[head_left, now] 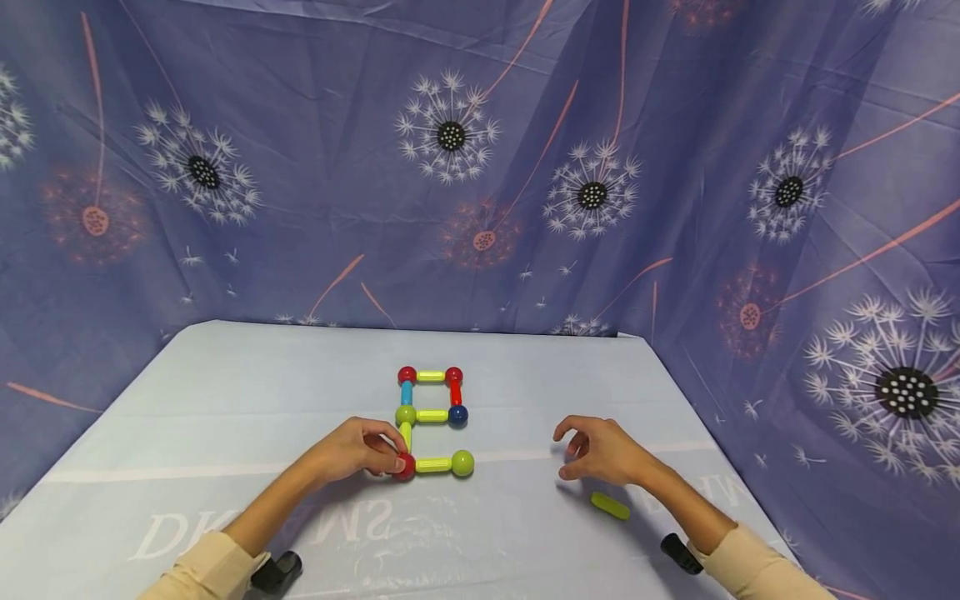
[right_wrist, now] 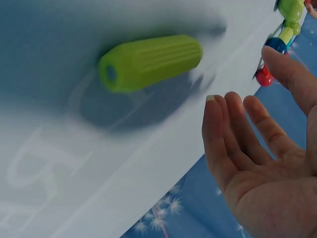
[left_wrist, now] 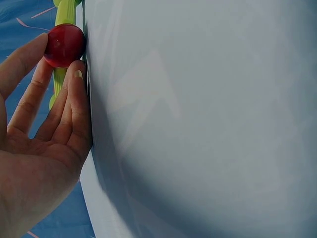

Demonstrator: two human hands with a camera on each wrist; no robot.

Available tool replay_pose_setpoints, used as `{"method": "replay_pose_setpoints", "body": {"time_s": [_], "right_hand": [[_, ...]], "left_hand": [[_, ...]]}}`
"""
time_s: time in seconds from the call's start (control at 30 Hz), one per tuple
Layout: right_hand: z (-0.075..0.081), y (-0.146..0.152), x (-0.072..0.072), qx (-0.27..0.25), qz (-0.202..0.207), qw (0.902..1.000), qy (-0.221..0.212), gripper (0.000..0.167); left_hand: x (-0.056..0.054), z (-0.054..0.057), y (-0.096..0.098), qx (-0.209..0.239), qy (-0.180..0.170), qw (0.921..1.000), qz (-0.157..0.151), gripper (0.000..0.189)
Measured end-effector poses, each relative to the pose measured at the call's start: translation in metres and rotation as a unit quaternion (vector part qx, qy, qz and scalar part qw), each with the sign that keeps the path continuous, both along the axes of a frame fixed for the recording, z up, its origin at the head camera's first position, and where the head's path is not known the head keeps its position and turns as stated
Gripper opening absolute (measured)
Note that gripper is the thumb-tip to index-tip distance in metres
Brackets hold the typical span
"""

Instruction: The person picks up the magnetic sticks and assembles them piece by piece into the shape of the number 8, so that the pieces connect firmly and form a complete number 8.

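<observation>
On the table lies a flat figure of ball-and-rod building pieces. Its closed upper square has two red balls at the top, a green ball (head_left: 406, 415) and a dark blue ball (head_left: 457, 416) below. From the green ball a yellow-green rod leads down to a red ball (left_wrist: 65, 45), and another rod (head_left: 433, 465) runs right to a second green ball (head_left: 462, 463). My left hand (head_left: 362, 447) pinches that lower red ball between thumb and fingers. Holding nothing, my right hand (head_left: 604, 451) hovers with loosely bent fingers beside a loose yellow-green rod (right_wrist: 151, 63).
The pieces lie on a pale table cover (head_left: 225, 400) with faint printed letters. A purple-blue dandelion-patterned cloth (head_left: 337, 167) hangs behind the table and along its sides. Black straps (head_left: 681, 553) sit near both wrists.
</observation>
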State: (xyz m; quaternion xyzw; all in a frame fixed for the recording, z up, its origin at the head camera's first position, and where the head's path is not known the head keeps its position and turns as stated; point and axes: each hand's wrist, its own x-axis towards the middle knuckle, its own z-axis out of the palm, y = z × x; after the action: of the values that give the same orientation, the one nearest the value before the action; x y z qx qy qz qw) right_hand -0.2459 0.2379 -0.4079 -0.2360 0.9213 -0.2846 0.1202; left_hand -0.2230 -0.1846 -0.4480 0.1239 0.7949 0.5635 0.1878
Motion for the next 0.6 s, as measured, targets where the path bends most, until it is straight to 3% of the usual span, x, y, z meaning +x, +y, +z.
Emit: {"method": "replay_pose_setpoints", "body": {"time_s": [0.33, 0.6], "right_hand": [[0.004, 0.026, 0.010, 0.037, 0.015, 0.9977, -0.054, 0.042], [0.005, 0.038, 0.015, 0.036, 0.045, 0.9923, -0.109, 0.042]], "left_hand": [[0.000, 0.001, 0.000, 0.001, -0.001, 1.0000, -0.004, 0.026], [0.001, 0.002, 0.000, 0.002, 0.001, 1.0000, -0.005, 0.026]]}}
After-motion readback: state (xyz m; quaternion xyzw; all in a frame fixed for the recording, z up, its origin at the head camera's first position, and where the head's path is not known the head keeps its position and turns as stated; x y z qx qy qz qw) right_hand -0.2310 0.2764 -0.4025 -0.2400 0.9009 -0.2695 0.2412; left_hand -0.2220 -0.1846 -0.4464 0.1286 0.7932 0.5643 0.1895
